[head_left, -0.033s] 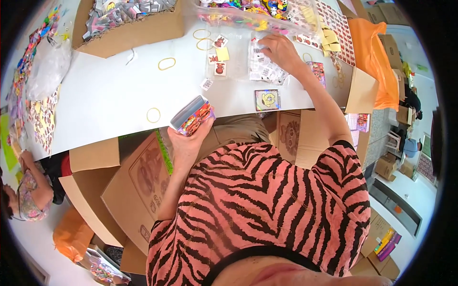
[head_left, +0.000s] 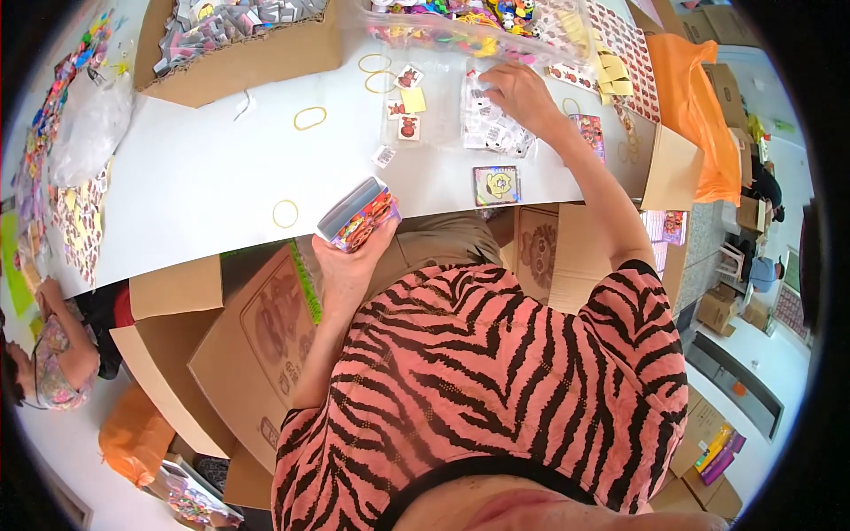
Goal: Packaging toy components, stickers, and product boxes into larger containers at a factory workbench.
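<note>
My left hand (head_left: 348,262) is wrapped round a small colourful printed box (head_left: 361,218), held tilted at the table's near edge with its grey open side facing up and left. My right hand (head_left: 521,96) reaches to a stack of white packets with black print (head_left: 496,126). Its fingers are bent and drawn together at the stack's upper part; what lies between the fingertips is hidden. Below the stack is a square card with a yellow cartoon figure (head_left: 496,186). Left of it lie small picture cards (head_left: 407,128), a yellow paper square (head_left: 413,100) and a small white printed slip (head_left: 383,156).
Loose yellow rubber bands (head_left: 310,119) lie on the white table (head_left: 204,177). A cardboard box of small packets (head_left: 248,66) and a clear bag of colourful trinkets (head_left: 478,35) stand at the back. An orange bag (head_left: 699,115) hangs at right. Another person (head_left: 62,354) works at far left.
</note>
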Action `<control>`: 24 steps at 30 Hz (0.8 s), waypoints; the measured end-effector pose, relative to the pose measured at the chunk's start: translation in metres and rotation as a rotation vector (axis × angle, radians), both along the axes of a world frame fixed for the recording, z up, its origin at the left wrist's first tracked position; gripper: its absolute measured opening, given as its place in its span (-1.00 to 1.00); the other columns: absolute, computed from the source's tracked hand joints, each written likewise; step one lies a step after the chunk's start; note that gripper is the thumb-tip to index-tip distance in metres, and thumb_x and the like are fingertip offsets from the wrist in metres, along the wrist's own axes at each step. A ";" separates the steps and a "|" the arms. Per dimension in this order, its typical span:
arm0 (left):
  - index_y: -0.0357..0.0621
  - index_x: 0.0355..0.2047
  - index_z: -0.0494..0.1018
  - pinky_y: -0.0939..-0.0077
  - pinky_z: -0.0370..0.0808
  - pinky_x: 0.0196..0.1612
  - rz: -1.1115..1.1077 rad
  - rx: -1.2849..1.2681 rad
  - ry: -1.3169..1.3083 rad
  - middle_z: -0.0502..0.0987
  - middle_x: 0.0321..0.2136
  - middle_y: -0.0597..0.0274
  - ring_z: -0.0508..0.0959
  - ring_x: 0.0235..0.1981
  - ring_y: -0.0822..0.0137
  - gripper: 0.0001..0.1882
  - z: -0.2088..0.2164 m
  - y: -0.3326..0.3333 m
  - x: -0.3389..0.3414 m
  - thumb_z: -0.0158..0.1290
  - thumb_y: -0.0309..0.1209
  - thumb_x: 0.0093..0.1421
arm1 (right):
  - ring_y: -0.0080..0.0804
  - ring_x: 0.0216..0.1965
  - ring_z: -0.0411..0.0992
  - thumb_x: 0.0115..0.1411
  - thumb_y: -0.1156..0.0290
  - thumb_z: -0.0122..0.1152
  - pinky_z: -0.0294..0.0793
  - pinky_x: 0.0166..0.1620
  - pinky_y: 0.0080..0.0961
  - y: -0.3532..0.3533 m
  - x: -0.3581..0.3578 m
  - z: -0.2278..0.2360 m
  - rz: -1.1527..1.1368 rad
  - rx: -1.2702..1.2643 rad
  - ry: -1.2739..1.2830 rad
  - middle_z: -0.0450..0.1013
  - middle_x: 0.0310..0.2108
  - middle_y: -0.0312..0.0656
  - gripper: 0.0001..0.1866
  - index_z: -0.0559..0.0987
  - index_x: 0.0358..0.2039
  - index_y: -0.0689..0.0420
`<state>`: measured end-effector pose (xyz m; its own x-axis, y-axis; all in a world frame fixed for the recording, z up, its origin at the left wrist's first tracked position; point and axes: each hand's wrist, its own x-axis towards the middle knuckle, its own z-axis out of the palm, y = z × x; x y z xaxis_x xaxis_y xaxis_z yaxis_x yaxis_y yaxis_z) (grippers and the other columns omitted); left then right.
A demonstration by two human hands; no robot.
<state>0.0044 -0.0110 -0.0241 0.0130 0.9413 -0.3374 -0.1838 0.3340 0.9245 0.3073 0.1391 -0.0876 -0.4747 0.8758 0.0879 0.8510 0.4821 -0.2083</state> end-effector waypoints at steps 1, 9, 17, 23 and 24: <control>-0.38 -0.27 0.50 0.63 0.46 -0.20 -0.001 0.000 0.003 0.58 -0.34 0.20 0.55 -0.32 0.49 -0.77 0.000 0.000 0.000 0.16 -0.63 0.01 | -0.16 -0.24 0.42 -0.04 0.52 0.23 0.40 -0.11 -0.33 0.001 0.000 -0.002 -0.001 0.000 0.003 0.48 -0.37 -0.14 -0.79 0.54 -0.32 0.17; -0.37 -0.26 0.50 0.61 0.47 -0.19 0.002 -0.015 -0.003 0.58 -0.34 0.19 0.55 -0.31 0.48 -0.76 0.003 0.000 0.003 0.18 -0.61 0.01 | -0.20 -0.30 0.45 0.06 0.48 0.12 0.45 -0.21 -0.36 0.008 0.005 -0.013 0.018 0.076 -0.140 0.50 -0.41 -0.19 -0.90 0.56 -0.38 0.11; -0.36 -0.22 0.47 0.61 0.48 -0.19 0.031 -0.017 -0.060 0.57 -0.32 0.22 0.55 -0.31 0.47 -0.71 -0.015 0.003 0.003 0.19 -0.58 0.01 | -0.43 -0.28 0.46 0.07 0.60 0.13 0.42 -0.15 -0.50 -0.031 -0.053 0.091 -0.103 -0.176 0.634 0.52 -0.31 -0.22 -0.85 0.57 -0.32 0.19; -0.33 -0.21 0.47 0.65 0.45 -0.24 -0.096 0.085 0.076 0.57 -0.35 0.24 0.50 -0.34 0.55 -0.70 -0.005 0.012 0.007 0.17 -0.58 -0.01 | -0.21 -0.05 0.35 -0.07 0.63 0.22 0.36 -0.02 -0.33 -0.056 -0.116 0.130 0.409 -0.273 0.733 0.43 -0.11 -0.17 -0.83 0.57 -0.39 0.18; -0.33 -0.21 0.47 0.65 0.45 -0.24 -0.090 0.087 0.077 0.57 -0.35 0.24 0.50 -0.34 0.55 -0.70 -0.006 0.011 0.008 0.17 -0.58 -0.01 | -0.21 -0.05 0.35 -0.07 0.63 0.22 0.36 -0.02 -0.33 -0.058 -0.120 0.127 0.416 -0.272 0.733 0.43 -0.11 -0.17 -0.83 0.57 -0.39 0.18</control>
